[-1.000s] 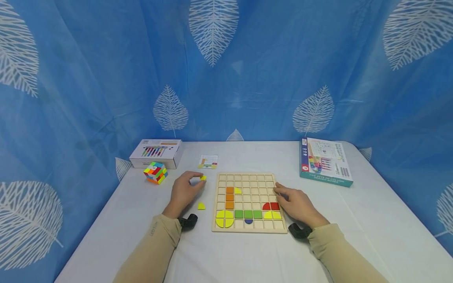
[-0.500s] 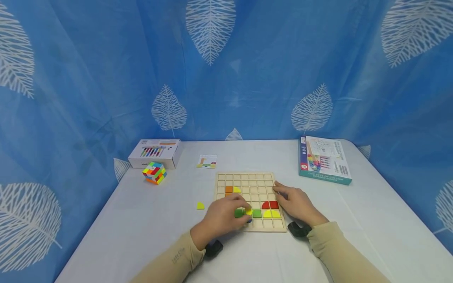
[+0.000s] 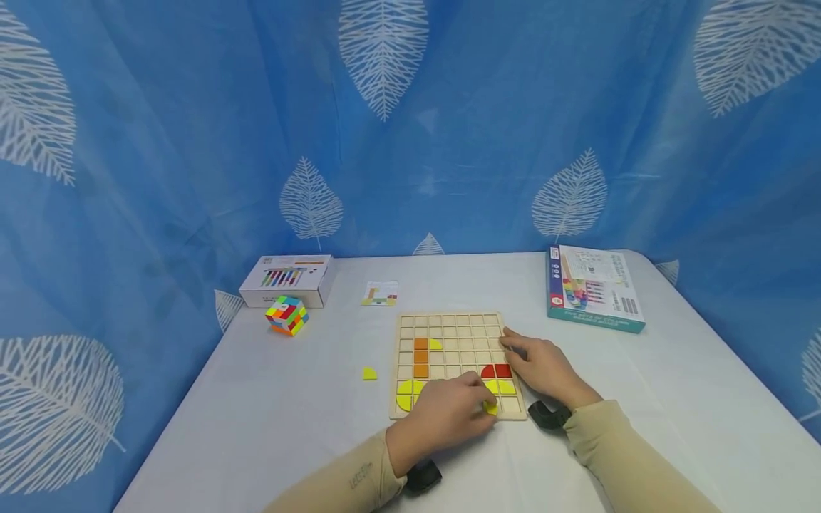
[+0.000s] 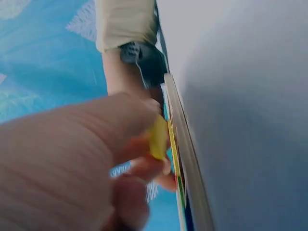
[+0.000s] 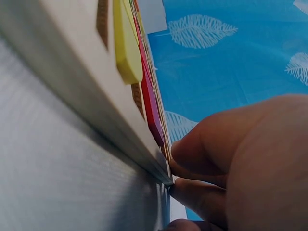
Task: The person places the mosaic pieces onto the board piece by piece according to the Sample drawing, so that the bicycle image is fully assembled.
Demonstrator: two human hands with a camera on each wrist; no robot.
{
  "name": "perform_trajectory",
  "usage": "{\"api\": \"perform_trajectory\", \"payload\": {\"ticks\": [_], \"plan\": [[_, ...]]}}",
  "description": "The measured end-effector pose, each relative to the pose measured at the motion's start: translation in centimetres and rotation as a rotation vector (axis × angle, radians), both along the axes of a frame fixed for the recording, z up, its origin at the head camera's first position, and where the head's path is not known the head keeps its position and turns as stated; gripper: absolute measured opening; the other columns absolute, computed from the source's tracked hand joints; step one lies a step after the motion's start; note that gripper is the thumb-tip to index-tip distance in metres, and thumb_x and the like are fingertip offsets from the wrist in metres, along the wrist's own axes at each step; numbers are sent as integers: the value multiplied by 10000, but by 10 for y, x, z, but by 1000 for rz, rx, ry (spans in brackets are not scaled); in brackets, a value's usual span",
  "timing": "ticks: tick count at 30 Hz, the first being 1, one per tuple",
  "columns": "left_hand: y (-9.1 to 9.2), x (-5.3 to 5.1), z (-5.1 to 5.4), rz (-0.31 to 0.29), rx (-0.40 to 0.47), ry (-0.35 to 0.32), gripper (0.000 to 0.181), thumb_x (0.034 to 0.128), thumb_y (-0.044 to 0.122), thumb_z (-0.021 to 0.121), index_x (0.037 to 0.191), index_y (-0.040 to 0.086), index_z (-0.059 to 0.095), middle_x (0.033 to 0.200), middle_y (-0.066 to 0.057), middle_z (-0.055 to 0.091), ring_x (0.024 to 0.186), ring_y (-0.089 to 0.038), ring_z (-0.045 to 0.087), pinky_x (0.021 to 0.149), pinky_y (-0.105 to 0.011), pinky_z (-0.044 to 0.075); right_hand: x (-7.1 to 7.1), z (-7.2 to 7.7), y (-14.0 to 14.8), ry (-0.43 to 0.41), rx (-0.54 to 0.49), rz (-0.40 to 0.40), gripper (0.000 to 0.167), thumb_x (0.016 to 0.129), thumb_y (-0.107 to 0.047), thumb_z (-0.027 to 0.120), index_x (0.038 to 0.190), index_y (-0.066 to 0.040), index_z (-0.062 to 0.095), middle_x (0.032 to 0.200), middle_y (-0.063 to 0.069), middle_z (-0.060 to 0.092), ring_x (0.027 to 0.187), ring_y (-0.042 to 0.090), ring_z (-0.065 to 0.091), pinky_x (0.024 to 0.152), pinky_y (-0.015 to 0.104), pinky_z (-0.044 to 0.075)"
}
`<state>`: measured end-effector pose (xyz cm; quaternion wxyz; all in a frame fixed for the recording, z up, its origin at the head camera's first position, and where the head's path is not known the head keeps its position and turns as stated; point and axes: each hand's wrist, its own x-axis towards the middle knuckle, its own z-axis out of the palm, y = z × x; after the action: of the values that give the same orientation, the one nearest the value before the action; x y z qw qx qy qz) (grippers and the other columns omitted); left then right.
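A square wooden grid board (image 3: 471, 352) lies on the table with flat coloured pieces in its cells. Over its near right part, my left hand (image 3: 449, 412) pinches a small yellow piece (image 4: 158, 137) between thumb and fingers; its full shape is partly covered. My right hand (image 3: 546, 367) grips the board's right edge, the thumb on the rim as the right wrist view shows. Orange squares (image 3: 420, 357) form a column with a yellow quarter-circle (image 3: 435, 345) beside the top one. Red pieces (image 3: 503, 370) sit above yellow ones (image 3: 507, 387) at the right. The green and blue pieces are mostly hidden behind my left hand.
A loose yellow quarter-circle (image 3: 369, 373) lies left of the board. Behind it is a pattern card (image 3: 380, 293). A puzzle cube (image 3: 286, 315) stands before a white box (image 3: 286, 281) at the back left. Another box (image 3: 595, 288) lies at the back right.
My left hand has carried the yellow piece from the table left of the board, rightward across it to the near right part. My right hand has stayed at the board's right edge.
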<state>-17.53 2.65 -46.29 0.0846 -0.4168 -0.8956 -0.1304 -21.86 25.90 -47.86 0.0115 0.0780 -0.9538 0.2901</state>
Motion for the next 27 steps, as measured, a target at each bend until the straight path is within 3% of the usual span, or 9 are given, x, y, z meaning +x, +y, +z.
{"api": "perform_trajectory", "payload": {"ticks": [5, 14, 27], "plan": [[6, 0, -4, 1, -26, 11, 156, 909, 419, 771, 1033, 329, 802, 962, 169, 661, 599, 93, 452, 474, -129, 308, 0, -1, 1, -3, 8, 1, 425, 1038, -240, 570, 1433, -88, 611, 1571, 95, 482, 1443, 437, 428, 1134, 643, 348], [4, -2, -8, -42, -31, 43, 160, 949, 384, 734, 1089, 359, 805, 1007, 165, 683, 715, 72, 602, 535, -107, 379, -1, -1, 0, -9, 6, -6, 425, 1041, -237, 571, 1436, -83, 606, 1578, 95, 472, 1447, 429, 427, 1140, 629, 349], [5, -5, -7, 1, -29, 105, 124, 952, 335, 749, 1051, 370, 814, 984, 139, 668, 721, 42, 633, 518, -124, 405, -1, -1, 0, 16, -4, -11, 423, 1030, -227, 576, 1419, -66, 618, 1561, 93, 494, 1432, 423, 450, 1135, 627, 360]]}}
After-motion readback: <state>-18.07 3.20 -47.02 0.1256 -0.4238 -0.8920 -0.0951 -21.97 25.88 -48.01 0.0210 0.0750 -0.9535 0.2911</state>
